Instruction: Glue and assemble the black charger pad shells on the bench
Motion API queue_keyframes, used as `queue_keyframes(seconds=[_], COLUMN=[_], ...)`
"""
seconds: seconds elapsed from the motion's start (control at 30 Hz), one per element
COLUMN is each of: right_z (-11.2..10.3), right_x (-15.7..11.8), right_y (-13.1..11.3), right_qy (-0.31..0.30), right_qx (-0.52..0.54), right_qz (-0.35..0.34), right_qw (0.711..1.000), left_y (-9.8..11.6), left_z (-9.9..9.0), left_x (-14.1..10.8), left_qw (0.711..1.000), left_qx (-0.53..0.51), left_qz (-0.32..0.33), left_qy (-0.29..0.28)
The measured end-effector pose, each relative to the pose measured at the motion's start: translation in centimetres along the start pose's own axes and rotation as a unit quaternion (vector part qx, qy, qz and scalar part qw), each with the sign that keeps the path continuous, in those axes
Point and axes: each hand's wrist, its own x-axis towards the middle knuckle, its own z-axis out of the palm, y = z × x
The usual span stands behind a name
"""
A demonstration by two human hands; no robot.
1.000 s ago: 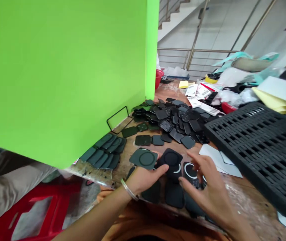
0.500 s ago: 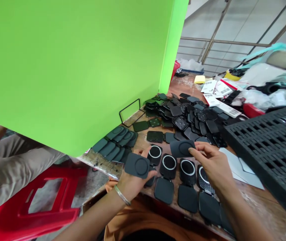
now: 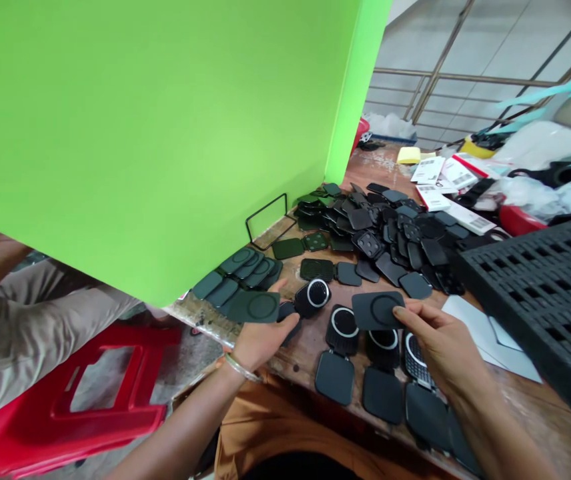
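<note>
Right hand [image 3: 428,327] pinching a ring-marked panel [image 3: 374,311], long axis crosswise (ring end rightward in view); left hand [image 3: 261,341] grasping a matching plate [image 3: 254,307], likewise crosswise.

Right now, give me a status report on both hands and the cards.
Left hand: holding dark card, thumb at a two-part pad. Right hand: pinching second card. Second card hides part of a ringed pad.
</note>
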Motion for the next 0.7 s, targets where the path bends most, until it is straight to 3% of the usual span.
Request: queue_keyframes(seconds=[0.1,0.2,0.3,0.47,0.7], right_z=[0.0,0.0,-0.2,-1.3,-2.3], right_x=[-0.9,-1.7,-2.2,-2.6,-3.2], right_y=[-0.8,-1.3,-1.3,-0.1,0.4], right_qy=[-0.04,-0.083,-0.088,-0.093,-0.092], right_qx=[0.057,0.09,0.12,0.153,0.167], right_qz=[0.052,0.092,0.116,0.151,0.133], right_qw=[0.996,0.988,0.982,0.972,0.973], left_y=[0.7,2.5,4.4,6.4,7.4], left_z=[-0.2,0.7,2.0,3.8,4.5], left_x=[-0.3,-0.7,-1.1,-1.5,-1.9], left_qw=[0.979,0.894,0.82,0.812,0.819], left_qx=[-0.162,-0.341,-0.435,-0.428,-0.406], left_qz=[-0.098,-0.233,-0.293,-0.306,-0.314], left_qy=[-0.075,-0.175,-0.229,-0.254,-0.255])
